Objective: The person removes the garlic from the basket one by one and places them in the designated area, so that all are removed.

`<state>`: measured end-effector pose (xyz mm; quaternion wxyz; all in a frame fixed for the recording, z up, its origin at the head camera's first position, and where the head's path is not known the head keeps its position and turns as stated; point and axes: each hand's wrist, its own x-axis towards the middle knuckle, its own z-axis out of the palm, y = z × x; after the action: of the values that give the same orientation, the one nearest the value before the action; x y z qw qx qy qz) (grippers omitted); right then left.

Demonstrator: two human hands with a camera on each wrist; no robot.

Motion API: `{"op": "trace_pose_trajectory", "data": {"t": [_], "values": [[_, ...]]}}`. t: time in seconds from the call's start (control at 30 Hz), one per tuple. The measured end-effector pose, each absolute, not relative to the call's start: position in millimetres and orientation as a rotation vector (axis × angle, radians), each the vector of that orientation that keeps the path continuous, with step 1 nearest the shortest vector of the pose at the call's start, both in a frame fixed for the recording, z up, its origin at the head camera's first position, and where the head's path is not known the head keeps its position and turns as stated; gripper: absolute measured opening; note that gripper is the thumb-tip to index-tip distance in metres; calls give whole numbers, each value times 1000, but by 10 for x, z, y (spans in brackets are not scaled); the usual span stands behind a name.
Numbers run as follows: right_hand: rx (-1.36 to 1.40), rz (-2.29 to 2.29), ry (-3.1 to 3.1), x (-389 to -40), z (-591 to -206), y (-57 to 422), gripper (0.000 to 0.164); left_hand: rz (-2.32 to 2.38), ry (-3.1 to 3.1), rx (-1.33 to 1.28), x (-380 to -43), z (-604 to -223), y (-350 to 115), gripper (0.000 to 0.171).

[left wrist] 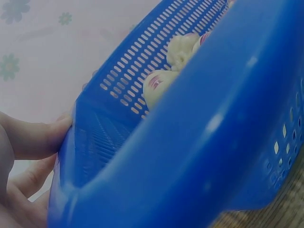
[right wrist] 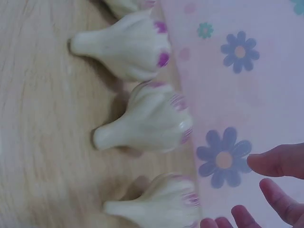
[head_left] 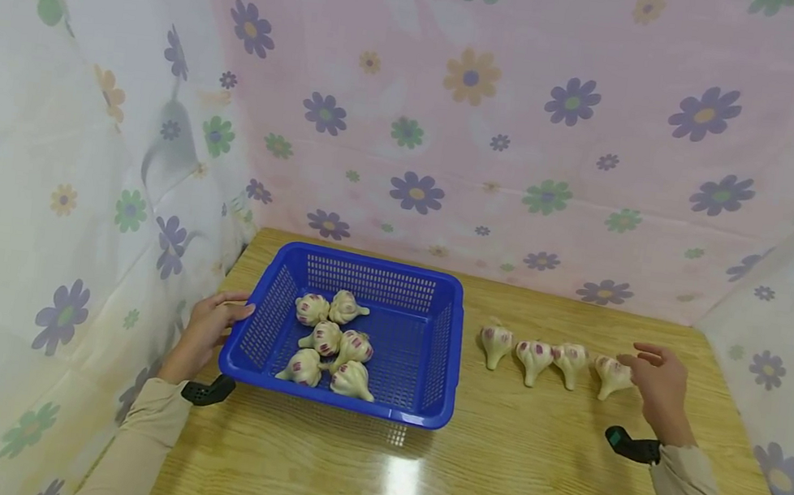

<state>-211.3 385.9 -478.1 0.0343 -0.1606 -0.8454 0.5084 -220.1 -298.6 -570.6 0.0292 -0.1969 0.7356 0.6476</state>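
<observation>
My left hand is at the left side of a blue plastic basket, its thumb on the rim and fingers against the outer wall. The left wrist view shows that grip on the basket close up. Several white garlic bulbs with purple marks, one of them a bulb, lie in the basket's left half. On the right, my right hand hovers beside the rightmost garlic bulb of a row. In the right wrist view its thumb and fingers are spread, holding nothing, near the closest bulb.
The row on the wooden table also includes a garlic bulb at its left end, nearest the basket. Flower-printed cloth hangs behind the table and along both sides.
</observation>
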Motion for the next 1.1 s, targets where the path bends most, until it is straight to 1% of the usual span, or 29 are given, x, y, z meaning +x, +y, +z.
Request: {"op": "trace_pose_trajectory", "data": {"t": [0.17,0.3,0.4,0.57,0.67,0.83,0.93,1.0,1.1], "values": [[-380,1704,-2525,-2138,-4593,3705,28,2012,2267,-591,-2225,-5767,-3027,60],[-256,1830,-2475,-2176,-4462,3549,25,2018,2269,-579,-2213,-5754,-3031,60],[-148,1876,-2483,-2191,-4376,3411,27,2018,2269,-572,-2210,-5762,-3036,60],[17,1821,-2588,-2191,-4276,3162,39,2023,2269,-558,-2199,-5760,-3030,59],[97,1759,-2655,-2190,-4256,3022,42,2026,2260,-547,-2149,-5652,-2980,59],[141,1758,-2696,-2211,-4267,2850,44,2024,2226,-526,-1998,-5290,-2824,59],[155,1777,-2709,-2234,-4284,2777,43,2024,2204,-553,-1951,-5156,-2764,57],[163,1796,-2708,-2249,-4301,2731,42,2010,2201,-566,-1955,-5155,-2769,57],[163,1834,-2698,-2269,-4333,2662,40,2006,2200,-604,-2011,-5285,-2823,59]]}}
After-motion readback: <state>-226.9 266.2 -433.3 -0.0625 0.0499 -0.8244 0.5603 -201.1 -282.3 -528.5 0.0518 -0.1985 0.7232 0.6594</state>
